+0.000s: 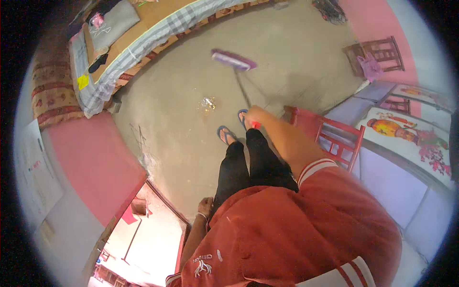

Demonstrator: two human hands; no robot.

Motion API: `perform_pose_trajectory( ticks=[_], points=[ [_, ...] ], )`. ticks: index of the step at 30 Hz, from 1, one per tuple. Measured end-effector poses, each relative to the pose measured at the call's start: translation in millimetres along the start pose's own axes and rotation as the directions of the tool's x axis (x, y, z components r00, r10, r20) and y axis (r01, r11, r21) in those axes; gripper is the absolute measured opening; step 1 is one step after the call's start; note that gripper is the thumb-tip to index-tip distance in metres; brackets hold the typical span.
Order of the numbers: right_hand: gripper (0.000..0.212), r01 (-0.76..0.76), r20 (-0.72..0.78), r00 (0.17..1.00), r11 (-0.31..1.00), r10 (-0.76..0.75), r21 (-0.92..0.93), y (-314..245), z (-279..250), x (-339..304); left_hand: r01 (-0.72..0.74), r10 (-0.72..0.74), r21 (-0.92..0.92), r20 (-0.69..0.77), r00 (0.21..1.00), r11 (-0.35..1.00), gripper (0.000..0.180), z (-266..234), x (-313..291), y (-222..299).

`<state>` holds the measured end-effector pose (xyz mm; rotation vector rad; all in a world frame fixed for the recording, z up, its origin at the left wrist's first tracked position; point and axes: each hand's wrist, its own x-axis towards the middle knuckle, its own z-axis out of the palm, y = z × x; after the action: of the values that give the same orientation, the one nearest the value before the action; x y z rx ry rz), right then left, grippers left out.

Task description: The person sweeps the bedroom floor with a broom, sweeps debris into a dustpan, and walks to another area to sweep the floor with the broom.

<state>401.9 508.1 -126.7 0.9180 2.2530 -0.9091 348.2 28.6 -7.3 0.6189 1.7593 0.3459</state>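
My right hand reaches forward and is closed round the dark handle of a broom. Its purple and white head lies on the floor ahead of my feet, slightly blurred. Something bright red shows beside that hand. A small heap of litter, shiny and yellowish bits, lies on the floor just left of my feet. Down by my left thigh hangs my left hand, with a band at the wrist. Its fingers are mostly hidden, and nothing shows in it.
A bed with a checked sheet stands at the far left. Close on my right is a red wooden chair, beside pale cabinets. Farther right stands a brown chair with a purple bag. A doorway opens at the lower left.
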Motion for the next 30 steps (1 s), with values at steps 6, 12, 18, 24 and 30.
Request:
perform_pose_trajectory(
  ticks=[6,12,18,24,30],
  points=[
    [0.016,-0.422,0.488,0.815,0.897,0.312,0.131,-79.6,-5.5,-115.6,0.174,-0.376,-0.790,-0.077,0.923,0.587,0.025,-55.5,27.4,71.9],
    [0.015,-0.235,0.331,0.930,0.952,0.161,0.198,-58.0,-59.5,-192.2,0.051,-0.290,-0.765,-0.181,0.940,0.642,0.024,-56.7,36.1,68.0],
    [0.009,0.098,0.429,0.903,0.985,-0.027,-0.145,34.8,-86.6,-132.8,0.144,-0.346,-0.702,-0.154,0.926,0.698,0.024,-44.5,27.5,31.7],
    [0.010,-0.569,0.586,0.808,0.347,0.065,0.745,35.5,-38.9,-46.2,0.215,-0.331,-0.495,-0.158,0.930,0.842,0.027,-42.2,4.9,3.4],
    [0.015,-0.402,0.536,0.813,0.446,-0.229,0.800,-82.4,24.2,-83.4,0.084,-0.322,-0.758,-0.172,0.931,0.647,0.020,-62.0,1.8,36.1]
  ],
)
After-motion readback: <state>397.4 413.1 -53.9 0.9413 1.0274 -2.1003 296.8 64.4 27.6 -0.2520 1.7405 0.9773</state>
